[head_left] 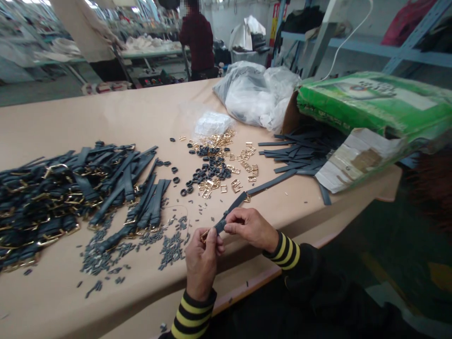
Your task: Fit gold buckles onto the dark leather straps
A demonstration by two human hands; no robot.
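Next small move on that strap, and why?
Likely: the right hand should pull the long dark grey strap snug through the gold metal buckle at the left hand, since the buckle sits at the strap's end and the pile of dark buckled straps on the table shows buckles seated likewise.

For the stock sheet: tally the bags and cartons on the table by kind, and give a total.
Large white plastic bag: 1
Small clear plastic bag: 1
Green carton: 1
Total: 3
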